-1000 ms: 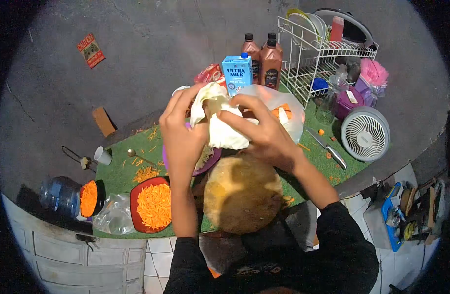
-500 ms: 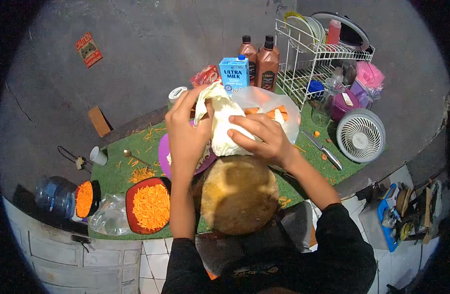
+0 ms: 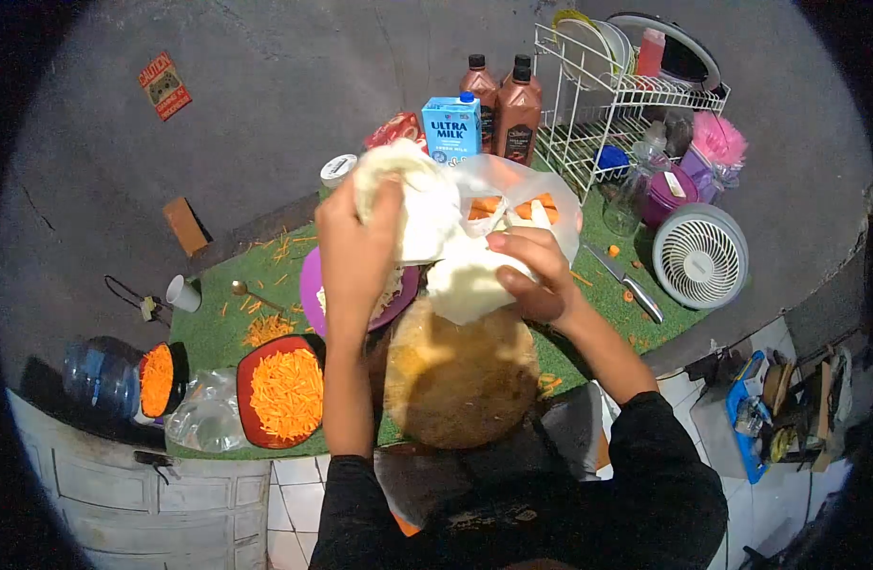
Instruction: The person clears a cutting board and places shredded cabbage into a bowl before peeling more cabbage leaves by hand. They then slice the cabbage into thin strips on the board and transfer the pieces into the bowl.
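Note:
Above the round wooden chopping board I hold pale cabbage in both hands. My left hand is closed around a large piece of cabbage, its thumb and fingers curled over the left side. Lower and to the right, my right hand grips a cabbage leaf, which overlaps the large piece in this view. Behind my left forearm, a purple plate with shredded cabbage is partly hidden. A clear plastic bag with carrots stands just behind my hands.
A knife lies to the right, near a small grey fan. Grated carrot fills a red bowl at left. Behind stand a milk carton, several brown bottles and a dish rack. Carrot shreds litter the green mat.
The cabbage has come apart into a larger piece in my left hand and a leaf in my right. My right hand has moved slightly down, and the view has shifted a little.

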The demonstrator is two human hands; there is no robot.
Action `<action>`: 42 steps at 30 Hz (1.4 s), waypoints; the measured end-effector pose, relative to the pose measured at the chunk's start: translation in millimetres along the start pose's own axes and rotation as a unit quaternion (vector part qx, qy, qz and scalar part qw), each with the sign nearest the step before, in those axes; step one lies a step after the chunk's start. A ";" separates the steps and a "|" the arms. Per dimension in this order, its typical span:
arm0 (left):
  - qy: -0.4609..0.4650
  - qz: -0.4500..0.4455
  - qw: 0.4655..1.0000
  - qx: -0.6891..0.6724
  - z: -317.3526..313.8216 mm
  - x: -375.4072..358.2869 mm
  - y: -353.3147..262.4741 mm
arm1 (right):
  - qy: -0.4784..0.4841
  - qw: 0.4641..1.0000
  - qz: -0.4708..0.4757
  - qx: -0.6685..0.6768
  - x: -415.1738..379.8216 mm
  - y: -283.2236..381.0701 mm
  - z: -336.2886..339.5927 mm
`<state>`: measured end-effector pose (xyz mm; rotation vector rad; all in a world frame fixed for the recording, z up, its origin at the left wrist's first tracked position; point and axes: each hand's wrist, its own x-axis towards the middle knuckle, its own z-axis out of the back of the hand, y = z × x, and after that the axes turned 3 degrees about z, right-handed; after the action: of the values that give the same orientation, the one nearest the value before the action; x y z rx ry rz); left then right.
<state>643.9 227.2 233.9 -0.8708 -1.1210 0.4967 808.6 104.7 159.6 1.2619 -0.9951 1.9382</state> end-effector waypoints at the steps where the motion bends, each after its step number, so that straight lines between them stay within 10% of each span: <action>1: -0.006 0.072 0.995 -0.071 0.5 0.1 0.3 | -0.006 1.000 0.013 -0.010 -1.2 2.3 1.8; 28: 0.250 0.005 0.967 -0.045 3.8 -11.5 -3.6 | 0.013 1.000 0.024 0.002 17.2 19.0 20.6; 42: 0.137 -0.184 0.973 -0.017 -10.7 -24.6 -25.2 | -0.020 0.995 -0.097 -0.018 18.7 43.0 37.5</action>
<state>642.5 190.8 238.4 -0.7146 -1.0067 0.0474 784.7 51.9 175.7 1.3296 -0.8881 1.7446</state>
